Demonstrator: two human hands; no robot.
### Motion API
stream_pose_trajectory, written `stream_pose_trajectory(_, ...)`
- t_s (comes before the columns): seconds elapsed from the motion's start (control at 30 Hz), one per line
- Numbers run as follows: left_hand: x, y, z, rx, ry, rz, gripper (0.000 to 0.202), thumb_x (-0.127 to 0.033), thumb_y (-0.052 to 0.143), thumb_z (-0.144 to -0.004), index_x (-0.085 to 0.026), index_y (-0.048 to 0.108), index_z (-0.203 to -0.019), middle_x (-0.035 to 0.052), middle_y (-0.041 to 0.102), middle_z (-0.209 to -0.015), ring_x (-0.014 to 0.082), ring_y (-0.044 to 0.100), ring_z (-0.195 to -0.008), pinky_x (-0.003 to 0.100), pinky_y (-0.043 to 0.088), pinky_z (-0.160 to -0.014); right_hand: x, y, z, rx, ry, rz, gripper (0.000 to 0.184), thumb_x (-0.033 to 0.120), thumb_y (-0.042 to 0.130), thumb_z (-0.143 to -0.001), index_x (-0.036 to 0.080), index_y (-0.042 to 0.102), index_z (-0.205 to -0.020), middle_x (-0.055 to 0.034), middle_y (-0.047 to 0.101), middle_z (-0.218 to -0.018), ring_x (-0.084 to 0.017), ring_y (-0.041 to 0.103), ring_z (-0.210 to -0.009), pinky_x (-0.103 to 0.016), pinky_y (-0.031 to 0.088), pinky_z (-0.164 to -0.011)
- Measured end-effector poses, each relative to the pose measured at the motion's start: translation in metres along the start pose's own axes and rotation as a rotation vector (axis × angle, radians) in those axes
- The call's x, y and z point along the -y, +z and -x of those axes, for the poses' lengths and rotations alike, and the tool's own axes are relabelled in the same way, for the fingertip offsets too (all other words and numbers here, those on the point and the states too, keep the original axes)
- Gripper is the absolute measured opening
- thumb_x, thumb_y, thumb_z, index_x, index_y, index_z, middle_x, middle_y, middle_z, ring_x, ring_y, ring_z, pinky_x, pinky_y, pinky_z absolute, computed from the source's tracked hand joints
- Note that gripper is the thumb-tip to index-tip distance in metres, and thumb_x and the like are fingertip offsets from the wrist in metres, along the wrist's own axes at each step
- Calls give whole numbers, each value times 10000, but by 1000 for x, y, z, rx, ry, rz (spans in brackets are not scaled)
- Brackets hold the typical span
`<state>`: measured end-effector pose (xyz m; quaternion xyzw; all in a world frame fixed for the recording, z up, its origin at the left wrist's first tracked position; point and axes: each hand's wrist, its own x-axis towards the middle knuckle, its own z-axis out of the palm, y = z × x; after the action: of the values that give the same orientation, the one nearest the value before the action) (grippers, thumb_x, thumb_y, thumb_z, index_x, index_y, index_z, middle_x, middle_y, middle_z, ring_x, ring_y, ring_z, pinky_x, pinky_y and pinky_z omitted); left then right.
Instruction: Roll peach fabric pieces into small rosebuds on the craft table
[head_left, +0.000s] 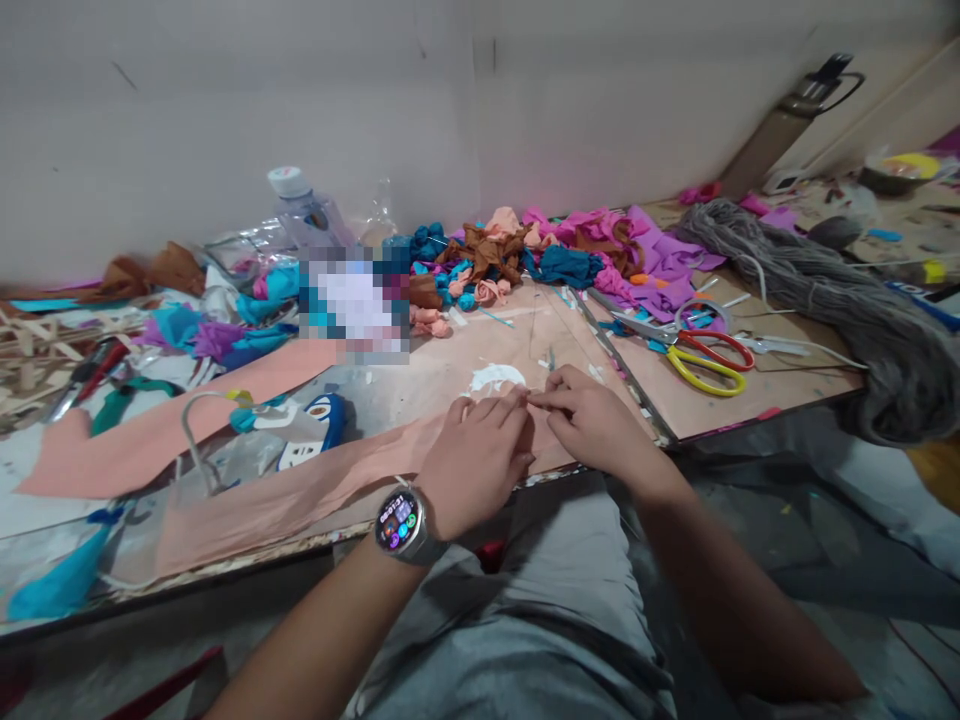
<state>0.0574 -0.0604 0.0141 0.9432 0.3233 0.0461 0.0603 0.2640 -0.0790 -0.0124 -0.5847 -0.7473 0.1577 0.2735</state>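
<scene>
A long peach crepe paper strip [300,490] lies along the front edge of the table. My left hand [480,450], with a smartwatch on its wrist, rests flat over the strip's right part, fingers stretched out together. My right hand [592,420] meets its fingertips at the strip's end, index finger and thumb drawn together at the paper, the other fingers curled. What exactly sits between those fingertips is hard to make out. Just beyond my hands is a smear of white glue [496,377] on the board.
A second peach paper piece [187,430] and a blue-white glue gun [311,430] lie left. Crumpled coloured paper flowers [487,255] line the wall. Yellow-and-red-handled scissors [705,370], grey yarn [810,280] and a flask [784,130] stand or lie right. A plastic bottle [304,215] is behind.
</scene>
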Motion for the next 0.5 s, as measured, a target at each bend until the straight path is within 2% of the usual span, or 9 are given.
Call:
stream_pose_trajectory(0.1,-3,-2,4,-7,-7,-6,483,-390,526,-981,-170,477,-1408,109,473,-1541,296,455,-1350,527,284,-1134,-2,1,1,-21,16,-14,371,98,515,-904,212,759,-1159,-82,622,-1114,-208,638,-1003,-344,522,-931)
stream_pose_trajectory(0.27,-3,-2,5,5,-7,32,453,-446,510,-988,-193,524,-1363,97,552,-1465,284,460,-1345,516,300,-1119,-3,0,1,-37,25,-36,369,95,503,-907,197,757,-1154,-86,624,-1098,-207,643,-996,-347,531,-909)
stream_pose_trajectory(0.5,-3,0,2,12,-4,23,577,-500,482,-987,-209,427,-1483,81,497,-1533,306,443,-1346,523,313,-1097,-5,0,2,-137,31,76,266,151,571,-917,163,777,-1085,-95,667,-990,-248,603,-975,-406,490,-908)
